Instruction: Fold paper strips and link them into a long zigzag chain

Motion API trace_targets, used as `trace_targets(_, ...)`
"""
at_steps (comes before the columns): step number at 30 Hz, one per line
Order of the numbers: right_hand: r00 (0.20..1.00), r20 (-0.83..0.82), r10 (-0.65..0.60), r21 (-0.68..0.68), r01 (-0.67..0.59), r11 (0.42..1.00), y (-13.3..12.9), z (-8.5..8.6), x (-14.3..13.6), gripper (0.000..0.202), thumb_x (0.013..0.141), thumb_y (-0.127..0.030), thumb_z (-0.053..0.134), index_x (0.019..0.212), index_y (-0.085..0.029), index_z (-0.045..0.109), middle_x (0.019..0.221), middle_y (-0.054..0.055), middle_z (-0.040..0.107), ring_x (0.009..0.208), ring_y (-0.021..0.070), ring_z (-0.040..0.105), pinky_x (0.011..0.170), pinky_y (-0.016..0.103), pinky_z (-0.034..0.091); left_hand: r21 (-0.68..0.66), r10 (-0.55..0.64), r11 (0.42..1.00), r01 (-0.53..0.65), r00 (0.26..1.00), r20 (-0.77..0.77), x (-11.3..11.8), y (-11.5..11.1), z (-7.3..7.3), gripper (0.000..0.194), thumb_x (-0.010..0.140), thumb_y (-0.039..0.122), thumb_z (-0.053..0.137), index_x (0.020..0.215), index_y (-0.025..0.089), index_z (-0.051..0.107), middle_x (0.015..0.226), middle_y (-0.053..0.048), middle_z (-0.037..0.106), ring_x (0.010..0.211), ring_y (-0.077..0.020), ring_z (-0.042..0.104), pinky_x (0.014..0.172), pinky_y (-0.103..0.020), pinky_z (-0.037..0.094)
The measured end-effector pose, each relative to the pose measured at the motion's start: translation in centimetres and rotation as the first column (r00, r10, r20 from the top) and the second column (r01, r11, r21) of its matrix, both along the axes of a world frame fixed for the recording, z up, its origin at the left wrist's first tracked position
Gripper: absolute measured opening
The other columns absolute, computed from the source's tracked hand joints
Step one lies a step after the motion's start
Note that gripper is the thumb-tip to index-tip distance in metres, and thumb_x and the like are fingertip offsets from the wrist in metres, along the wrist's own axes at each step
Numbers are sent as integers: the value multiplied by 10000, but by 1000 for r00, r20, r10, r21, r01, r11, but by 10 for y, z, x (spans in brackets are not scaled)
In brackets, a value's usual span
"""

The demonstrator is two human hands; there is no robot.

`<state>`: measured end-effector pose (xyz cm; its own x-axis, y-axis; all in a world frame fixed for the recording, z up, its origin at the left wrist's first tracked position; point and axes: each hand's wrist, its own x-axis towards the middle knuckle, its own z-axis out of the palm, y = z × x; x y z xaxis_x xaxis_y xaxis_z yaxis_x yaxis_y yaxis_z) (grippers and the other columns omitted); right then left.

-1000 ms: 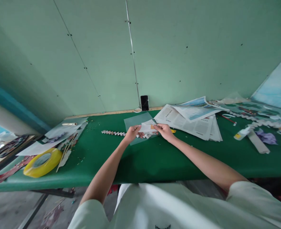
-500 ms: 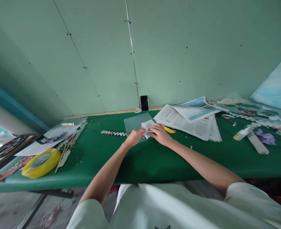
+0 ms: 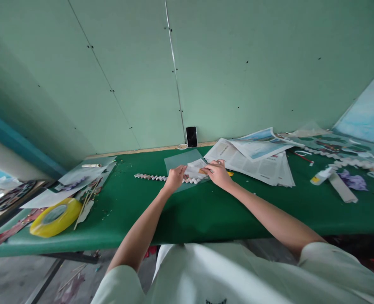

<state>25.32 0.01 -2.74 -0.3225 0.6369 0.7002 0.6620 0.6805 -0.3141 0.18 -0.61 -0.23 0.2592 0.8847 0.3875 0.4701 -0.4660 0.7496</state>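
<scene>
A zigzag chain of folded paper [image 3: 151,177] lies on the green table and runs to the right beneath my hands. My left hand [image 3: 175,177] has its fingertips pinched at the left end of a small whitish paper piece [image 3: 193,169]. At that piece's right side, my right hand [image 3: 217,172] is closed on a small tan-brown strip [image 3: 202,171]. A translucent sheet [image 3: 178,161] lies under and behind the hands. Just right of my right hand, part of a yellow-handled tool [image 3: 230,173] shows.
Newspaper sheets [image 3: 253,164] spread at the right. A phone [image 3: 192,137] leans on the wall. A yellow tape roll [image 3: 56,217] lies at the left front. Farther right are a glue bottle [image 3: 321,176], a pale block [image 3: 343,188] and a purple crumpled cloth [image 3: 353,181].
My hands have moved apart, the left slightly leftward and the right slightly rightward. More of the paper chain and the small tan-brown strip now show between them.
</scene>
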Motion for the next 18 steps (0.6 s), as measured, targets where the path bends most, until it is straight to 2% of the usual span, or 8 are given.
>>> trace_targets(6, 997, -56, -48, -39, 46, 998, 6, -2, 3, 377, 1096, -384, 481, 889, -211, 745, 850, 117, 765, 873, 301, 664, 925, 460, 371, -53, 30, 998, -27, 998, 58, 3, 1, 0, 442, 1045, 546, 480, 775, 212, 588, 629, -40, 706, 529, -182, 660, 603, -267, 494)
trace_targets(9, 984, -168, -66, -101, 49, 994, 9, -3, 7, 422, 1083, -484, 479, 850, -224, 716, 822, 111, 749, 839, 305, 659, 915, 462, 420, -86, 20, 996, -11, 994, 109, 5, 0, 0, 500, 1032, 616, 471, 740, 219, 559, 615, -36, 704, 503, -172, 645, 574, -270, 489)
trace_targets(12, 938, -332, -97, -209, 27, 978, 8, -2, 12, 474, 1048, -614, 489, 834, -236, 678, 787, 92, 722, 771, 283, 655, 801, 399, 475, -106, 10, 994, 6, 989, 150, 6, -1, 0, 580, 1011, 699, 449, 717, 213, 568, 614, -45, 708, 488, -167, 636, 545, -275, 481)
trace_targets(15, 884, -458, -94, -340, -77, 937, 2, 0, 11, 530, 1029, -674, 480, 772, -237, 633, 733, 63, 688, 744, 253, 656, 725, 348, 485, -121, -15, 992, 39, 982, 190, 6, -2, 1, 621, 996, 738, 440, 711, 206, 584, 623, -55, 715, 482, -169, 631, 532, -284, 483)
trace_targets(18, 835, -550, 20, -444, -312, 840, -2, 2, 6, 528, 985, -706, 540, 815, -225, 676, 747, 51, 706, 759, 245, 682, 696, 327, 521, -138, -39, 988, 73, 972, 231, 6, -1, 1, 630, 984, 755, 454, 725, 199, 595, 624, -62, 715, 484, -172, 634, 531, -287, 498)
